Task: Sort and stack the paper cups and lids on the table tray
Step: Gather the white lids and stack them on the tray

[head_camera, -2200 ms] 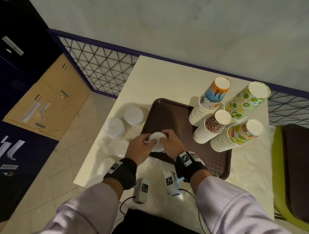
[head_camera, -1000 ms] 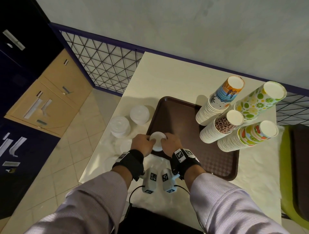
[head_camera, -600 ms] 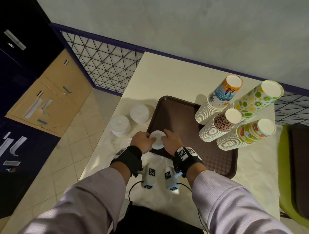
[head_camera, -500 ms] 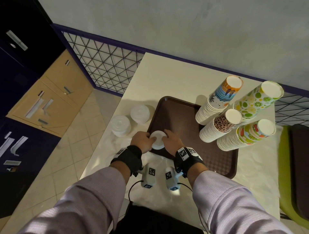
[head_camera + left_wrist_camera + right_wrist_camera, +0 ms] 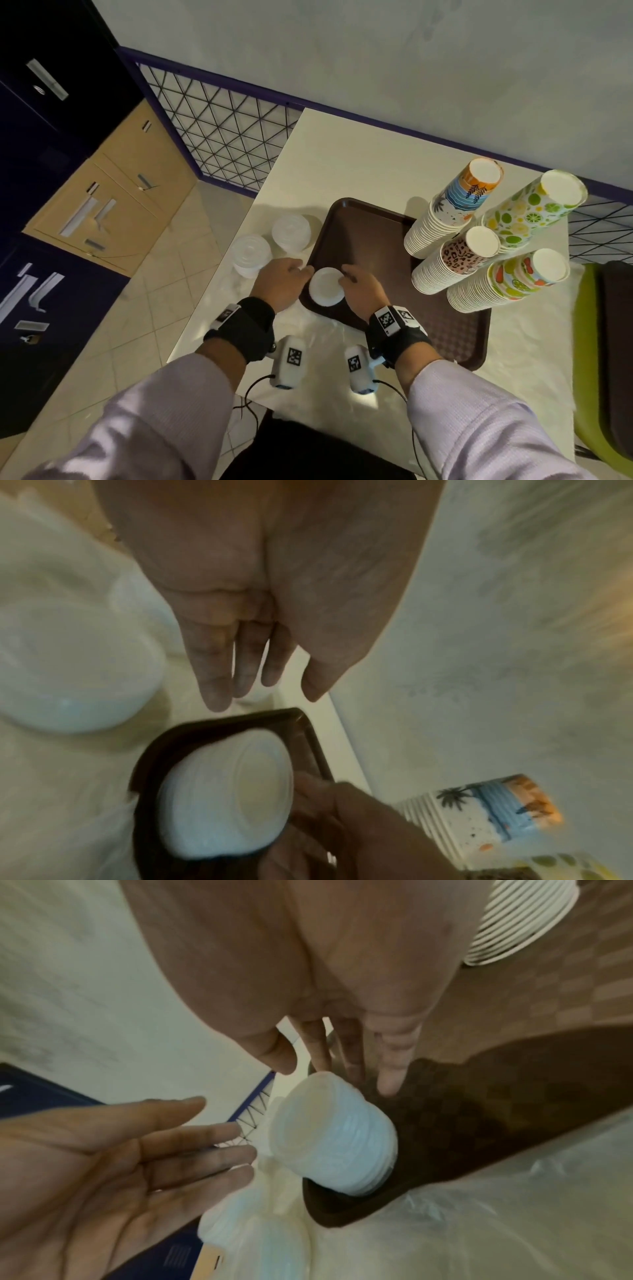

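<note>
On tray's [image 5: 455,346] near-left corner sits one lid stack [image 5: 326,286], upright, w/ a hand on each side. Left hand [image 5: 279,286] is off it: fingers straight and spread, palm facing the stack, a clear gap in the right wrist view. Right hand [image 5: 361,287] is right beside the stack's other side; fingers [image 5: 394,1053] straight and reaching down behind it. Contact unclear, maybe thumb at the top rim; no curl round it that I can see.

Progress, as a judgement: approx halfway. Four cup stacks [image 5: 455,265] stand on tray's far-right part, sorted by pattern, so cups look done. Lids: one stack on tray, but two more lid stacks [image 5: 270,243] are on the table [image 5: 342,154] left of the tray, well off it. More whitish lid-like shapes lie near the table's left edge by the left wrist. Those need moving over and stacking.

Hard to tell: wrist views are blurred. Lid count per stack can't be read. The pale shapes under the left wrist are part-covered by the arm; loose lids or plastic wrap, can't say. Crinkly clear film on the near table, extent unclear. Right side of table is cut off by a green seat [image 5: 596,377].
</note>
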